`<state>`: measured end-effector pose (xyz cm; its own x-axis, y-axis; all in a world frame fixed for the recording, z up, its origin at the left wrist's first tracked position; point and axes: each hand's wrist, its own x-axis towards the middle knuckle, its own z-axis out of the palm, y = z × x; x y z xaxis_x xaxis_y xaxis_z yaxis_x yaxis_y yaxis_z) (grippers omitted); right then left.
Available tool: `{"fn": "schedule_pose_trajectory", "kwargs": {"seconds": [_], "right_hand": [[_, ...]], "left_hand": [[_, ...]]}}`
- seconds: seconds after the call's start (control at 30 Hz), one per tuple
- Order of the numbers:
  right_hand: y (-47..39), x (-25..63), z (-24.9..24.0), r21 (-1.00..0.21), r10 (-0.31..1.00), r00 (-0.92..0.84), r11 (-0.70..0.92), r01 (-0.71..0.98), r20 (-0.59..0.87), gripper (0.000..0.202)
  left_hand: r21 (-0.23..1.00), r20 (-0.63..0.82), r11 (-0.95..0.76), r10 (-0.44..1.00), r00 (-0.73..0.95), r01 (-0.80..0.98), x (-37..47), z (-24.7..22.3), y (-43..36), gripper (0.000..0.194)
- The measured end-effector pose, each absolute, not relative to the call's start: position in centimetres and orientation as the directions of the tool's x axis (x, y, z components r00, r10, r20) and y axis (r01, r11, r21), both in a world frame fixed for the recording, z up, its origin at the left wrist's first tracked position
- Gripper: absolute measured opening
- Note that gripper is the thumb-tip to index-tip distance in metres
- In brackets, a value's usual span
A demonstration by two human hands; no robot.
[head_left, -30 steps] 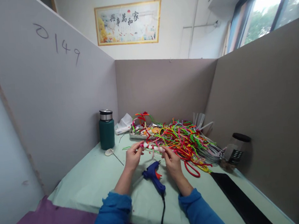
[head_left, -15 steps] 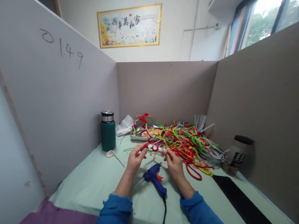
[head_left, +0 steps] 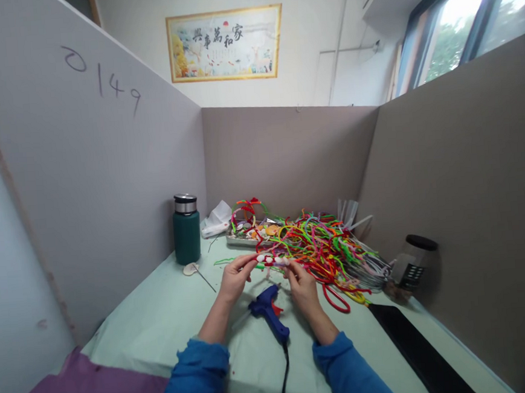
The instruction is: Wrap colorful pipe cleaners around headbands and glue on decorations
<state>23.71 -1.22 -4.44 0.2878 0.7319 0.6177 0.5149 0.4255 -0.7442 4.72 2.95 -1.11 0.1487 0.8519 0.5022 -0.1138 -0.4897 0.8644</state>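
Observation:
Between my two hands a red strip dotted with white oval pieces (head_left: 270,259) is held up by its ends above the table; it looks like a pipe-cleaner band. The fingers of my left hand (head_left: 237,277) pinch its left end. At its right end the thumb and fingers of my right hand (head_left: 303,285) are closed on it. Just below, a blue glue gun (head_left: 269,314) with an orange trigger lies on the table between my forearms, its black cord running toward me.
Behind my hands spreads a heap of coloured pipe cleaners (head_left: 320,240), next to a metal tray (head_left: 243,241) of small pieces. A green bottle (head_left: 186,230) stands left. To the right are a tilted clear jar (head_left: 409,270) and a long black strip (head_left: 414,342). Partitions enclose the table.
The camera view has shifted slightly. Both hands keep hold of the strip, which now appears a little more level and turned; the glue gun has not moved on the table.

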Motion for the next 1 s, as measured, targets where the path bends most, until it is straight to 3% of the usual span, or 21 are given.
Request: {"fn": "schedule_pose_trajectory", "kwargs": {"seconds": [0.2, 0.37, 0.5, 0.7, 0.9, 1.0], "right_hand": [[-0.9, 23.9, -4.6, -0.765, 0.734, 0.281, 0.48, 0.429, 0.618, 0.044], [-0.4, 24.4, -5.1, -0.736, 0.696, 0.31, 0.466, 0.491, 0.648, 0.038], [-0.3, 24.5, -5.1, -0.693, 0.662, 0.297, 0.479, 0.538, 0.688, 0.034], [-0.9, 23.9, -4.7, -0.689, 0.696, 0.233, 0.496, 0.528, 0.679, 0.031], [-0.4, 23.5, -3.3, -0.789, 0.782, 0.241, 0.451, 0.416, 0.574, 0.043], [1.2, 23.3, -1.5, -0.807, 0.84, 0.142, 0.435, 0.399, 0.523, 0.047]], "left_hand": [[0.887, 0.449, -0.435, 0.891, 0.07, -0.159, 4.6, -1.2, 3.5, 0.035], [0.861, 0.321, -0.348, 0.938, -0.133, -0.372, 4.0, -1.2, 4.4, 0.048], [0.811, 0.226, -0.291, 0.956, -0.188, -0.507, 3.5, -1.1, 4.8, 0.053], [0.784, 0.18, -0.23, 0.973, -0.144, -0.576, 3.1, -1.2, 4.7, 0.054], [0.838, 0.24, -0.224, 0.97, -0.032, -0.498, 3.4, -0.5, 4.4, 0.05], [0.856, 0.281, -0.243, 0.96, 0.017, -0.456, 3.4, 0.5, 4.9, 0.048]]}}
